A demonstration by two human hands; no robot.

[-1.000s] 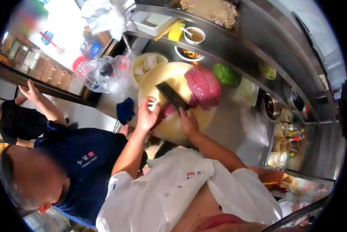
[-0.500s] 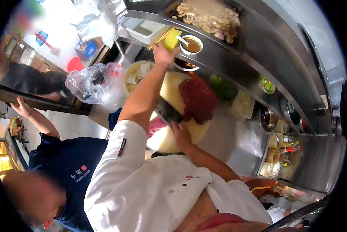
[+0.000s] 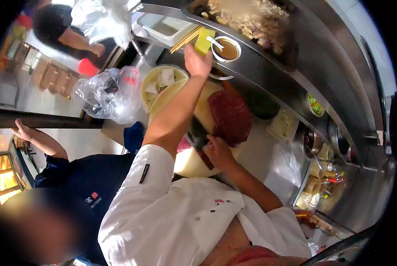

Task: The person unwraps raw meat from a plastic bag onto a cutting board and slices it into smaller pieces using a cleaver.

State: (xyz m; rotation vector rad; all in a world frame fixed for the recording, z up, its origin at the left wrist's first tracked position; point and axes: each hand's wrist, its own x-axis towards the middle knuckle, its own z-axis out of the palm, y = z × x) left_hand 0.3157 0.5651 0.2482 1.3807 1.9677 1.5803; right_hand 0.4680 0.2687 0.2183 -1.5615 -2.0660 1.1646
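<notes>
Stretching beneath both arms, a steel counter [image 3: 261, 157] carries a round, cream-coloured cutting board [image 3: 190, 165], with a steel shelf [image 3: 271, 73] running along its far side. Across the right part of the board lies a large slab of meat [image 3: 230, 116], well apart from the left hand and just beyond the right. As far as it shows, the slab is one mass with no cut through it; a smaller piece of meat [image 3: 183, 144] lies apart from it, partly hidden by the left forearm. Judged from that, the meat is only partly divided, the greater share being whole; whether the small piece came off the slab cannot be told.

The slab is thick and deep red, with a moist sheen, faint pale flecks and a rounded outer edge. The smaller piece looks pinker, though little of it is visible.

Between the slab and the left forearm, a dark-bladed cleaver [image 3: 199, 135] appears to lie nearly flat over the board. The right hand [image 3: 220, 153] is beside it, fingers curled and tips against the cleaver; how firmly they hold it cannot be seen. The left hand [image 3: 199, 63] reaches to the shelf, fingers partly bent at a yellow block [image 3: 205, 41]; whether they grip or merely touch it is unclear. Beside the block lie thin wooden chopsticks [image 3: 185, 40].
</notes>
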